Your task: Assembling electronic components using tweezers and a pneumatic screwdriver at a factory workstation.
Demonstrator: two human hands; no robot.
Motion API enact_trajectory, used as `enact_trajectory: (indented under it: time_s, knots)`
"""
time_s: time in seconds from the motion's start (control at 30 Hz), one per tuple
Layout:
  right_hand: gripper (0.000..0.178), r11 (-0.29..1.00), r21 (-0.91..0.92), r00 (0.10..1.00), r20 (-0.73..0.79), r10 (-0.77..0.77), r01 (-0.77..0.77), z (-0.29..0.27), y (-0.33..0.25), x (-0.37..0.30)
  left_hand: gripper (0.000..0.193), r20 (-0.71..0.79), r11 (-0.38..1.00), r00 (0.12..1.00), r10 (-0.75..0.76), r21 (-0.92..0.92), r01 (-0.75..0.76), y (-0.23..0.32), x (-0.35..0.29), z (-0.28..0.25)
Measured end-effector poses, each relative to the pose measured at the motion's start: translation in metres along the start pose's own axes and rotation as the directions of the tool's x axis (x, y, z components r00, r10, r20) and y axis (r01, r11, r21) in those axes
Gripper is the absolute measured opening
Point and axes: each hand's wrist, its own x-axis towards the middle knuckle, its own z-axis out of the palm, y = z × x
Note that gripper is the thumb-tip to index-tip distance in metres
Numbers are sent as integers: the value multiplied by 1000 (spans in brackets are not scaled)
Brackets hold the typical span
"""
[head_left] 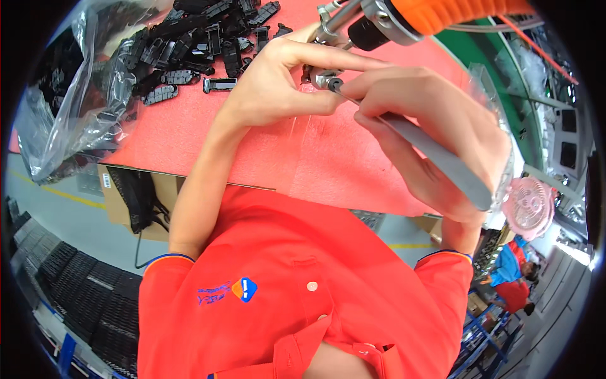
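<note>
Upper right: your right hand [457, 120] grips a slim, flat grey metal-looking tool [442, 158], likely light, stiff; hold mid-handle. Upper centre: your left hand [268, 82] half-curls, hold unclear.

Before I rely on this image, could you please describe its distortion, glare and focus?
Head view: the fisheye curves the black stacks at lower left, and the corners go dark; glare streaks the clear plastic bag; distant people at right look soft, while the gray tool in the right hand reads fairly clearly.
</note>
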Motion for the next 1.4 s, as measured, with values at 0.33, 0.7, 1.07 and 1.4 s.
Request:
enact_trajectory:
  time_s: [0.33,0.7,1.07,1.4]
  knots:
    - [22,998,25,998,-28,60,-59,13,0,7,43,-20,996,997,-73,-47,72,1,-2,-4]
    - [21,996,3,982,-171,-83,85,17,16,3,47,-30,998,998,-59,7,59,3,1,2]
    - [25,981,-58,981,57,-184,188,-26,-2,-5,54,7,996,996,-91,-16,91,13,1,-1]
    - [20,981,158,961,-267,-70,115,-11,14,-31,44,62,996,994,-85,-23,87,16,4,1]
